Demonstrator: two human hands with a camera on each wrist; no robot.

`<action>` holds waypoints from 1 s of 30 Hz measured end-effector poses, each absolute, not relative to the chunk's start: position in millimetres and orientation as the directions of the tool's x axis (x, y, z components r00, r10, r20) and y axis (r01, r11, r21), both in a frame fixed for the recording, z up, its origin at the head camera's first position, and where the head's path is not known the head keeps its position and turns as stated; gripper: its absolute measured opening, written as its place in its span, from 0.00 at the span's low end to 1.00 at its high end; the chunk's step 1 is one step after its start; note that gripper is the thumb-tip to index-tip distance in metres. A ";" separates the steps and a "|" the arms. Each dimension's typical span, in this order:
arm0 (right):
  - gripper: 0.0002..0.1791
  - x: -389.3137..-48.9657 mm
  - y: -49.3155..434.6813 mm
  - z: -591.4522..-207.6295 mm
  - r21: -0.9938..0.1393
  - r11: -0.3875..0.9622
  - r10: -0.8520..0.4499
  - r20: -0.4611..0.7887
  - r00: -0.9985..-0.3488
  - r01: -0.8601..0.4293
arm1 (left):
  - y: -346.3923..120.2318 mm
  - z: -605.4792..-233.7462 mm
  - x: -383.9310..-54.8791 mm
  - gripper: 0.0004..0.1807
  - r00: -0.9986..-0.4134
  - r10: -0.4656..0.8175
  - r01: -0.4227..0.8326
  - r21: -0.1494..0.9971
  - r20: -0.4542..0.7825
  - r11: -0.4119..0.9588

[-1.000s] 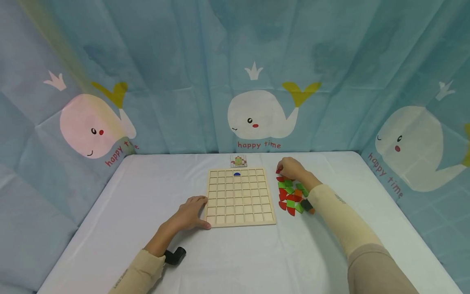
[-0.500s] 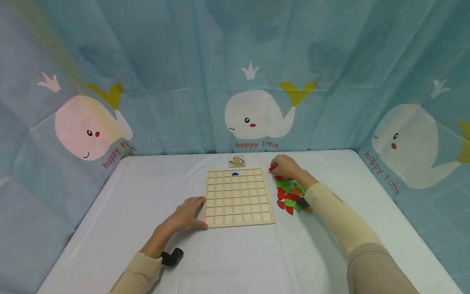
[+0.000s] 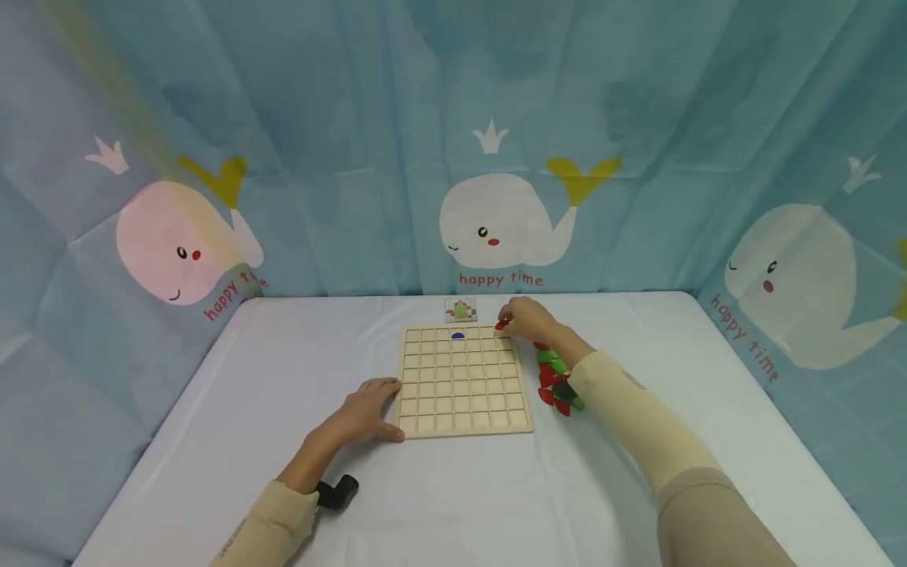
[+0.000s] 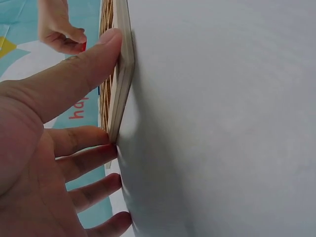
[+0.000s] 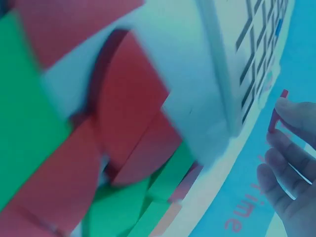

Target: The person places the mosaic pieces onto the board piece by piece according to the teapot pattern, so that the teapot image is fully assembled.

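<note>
Backdrop (image 5: 302, 59); red piece (image 5: 274, 119) seemingly edgewise, right-wrist view.

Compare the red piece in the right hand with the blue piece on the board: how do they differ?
Colour and shape: the blue piece is half-round; the red piece is too covered to tell its outline. State: the right hand pinches the red piece, while the blue piece lies in a far-row cell of the board. Both are small and single-coloured.
</note>
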State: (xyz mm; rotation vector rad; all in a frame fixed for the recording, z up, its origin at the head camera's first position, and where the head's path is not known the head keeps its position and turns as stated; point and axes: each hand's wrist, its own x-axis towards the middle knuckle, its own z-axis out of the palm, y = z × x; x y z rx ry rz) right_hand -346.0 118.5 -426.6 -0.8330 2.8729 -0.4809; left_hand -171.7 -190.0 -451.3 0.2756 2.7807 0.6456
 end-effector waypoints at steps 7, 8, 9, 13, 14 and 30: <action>0.11 -343.2 97.7 -424.6 -0.346 0.779 -0.564 -0.023 -0.826 -0.522 | -189.0 -451.2 -170.1 0.48 -0.947 0.241 0.123 0.453 -0.211 0.883; 0.11 -342.8 94.9 -424.6 -0.343 0.778 -0.567 -0.019 -0.824 -0.527 | -189.1 -451.3 -170.1 0.48 -0.948 0.239 0.122 0.453 -0.212 0.883; 0.11 -342.5 91.9 -424.6 -0.344 0.775 -0.569 -0.015 -0.822 -0.530 | -189.3 -451.7 -170.2 0.48 -0.948 0.238 0.121 0.451 -0.212 0.884; 0.10 -340.9 80.6 -424.6 -0.344 0.754 -0.596 0.000 -0.803 -0.560 | -190.1 -452.6 -170.7 0.48 -0.948 0.236 0.121 0.447 -0.213 0.886; 0.10 -340.6 77.6 -424.7 -0.339 0.748 -0.605 0.003 -0.796 -0.570 | -190.2 -452.5 -170.7 0.49 -0.948 0.237 0.120 0.448 -0.213 0.886; 0.08 -336.3 40.4 -427.4 -0.335 0.714 -0.657 -0.018 -0.754 -0.615 | -189.5 -452.7 -171.3 0.49 -0.949 0.241 0.132 0.437 -0.205 0.890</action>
